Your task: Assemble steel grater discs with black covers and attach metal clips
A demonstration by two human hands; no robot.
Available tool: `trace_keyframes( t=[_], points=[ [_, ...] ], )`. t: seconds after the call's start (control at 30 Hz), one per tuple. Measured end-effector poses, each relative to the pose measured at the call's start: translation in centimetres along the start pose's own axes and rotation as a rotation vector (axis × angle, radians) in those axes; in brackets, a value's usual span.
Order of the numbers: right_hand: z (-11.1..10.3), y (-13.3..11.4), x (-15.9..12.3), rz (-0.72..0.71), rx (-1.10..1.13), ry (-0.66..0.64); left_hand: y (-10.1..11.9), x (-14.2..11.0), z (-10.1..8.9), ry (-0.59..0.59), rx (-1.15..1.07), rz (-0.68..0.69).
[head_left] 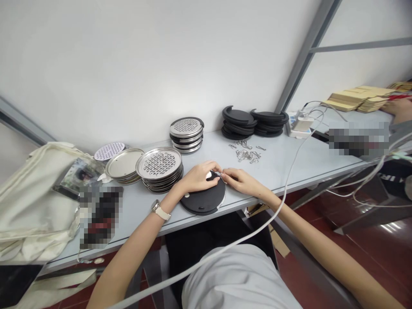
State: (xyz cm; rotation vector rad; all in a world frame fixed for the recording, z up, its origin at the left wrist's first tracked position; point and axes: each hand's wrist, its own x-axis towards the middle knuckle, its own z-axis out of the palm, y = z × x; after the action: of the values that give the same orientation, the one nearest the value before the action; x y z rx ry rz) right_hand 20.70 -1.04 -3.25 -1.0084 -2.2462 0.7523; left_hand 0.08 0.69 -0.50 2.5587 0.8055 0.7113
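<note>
A black round disc (201, 199), with a thin silvery rim showing at its right, lies near the table's front edge. My left hand (200, 177) is closed over its far edge, thumb on top. From the right, my right hand (240, 182) meets it in a pinch on a small metal clip (219, 174) at the disc's edge; fingers partly hide the clip. Left of the disc is a stack of round metal grater plates (162, 163). Beyond my hands, loose metal clips (247, 155) lie scattered in a pile.
Black-rimmed grater discs (186, 131) and two stacks of black round covers (240, 118) stand along the wall. Plain metal discs (125, 163) and a cream bag (38, 193) are at left. A white cable (251, 234) crosses before me. A person's hand (401, 109) is at far right.
</note>
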Motion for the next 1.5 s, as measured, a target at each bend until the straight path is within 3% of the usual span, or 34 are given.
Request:
trace_keyframes(
  t=[1.5],
  points=[
    [-0.07, -0.5, -0.01, 0.128, 0.117, 0.155, 0.39, -0.05, -0.17, -0.006, -0.069, -0.021]
  ],
)
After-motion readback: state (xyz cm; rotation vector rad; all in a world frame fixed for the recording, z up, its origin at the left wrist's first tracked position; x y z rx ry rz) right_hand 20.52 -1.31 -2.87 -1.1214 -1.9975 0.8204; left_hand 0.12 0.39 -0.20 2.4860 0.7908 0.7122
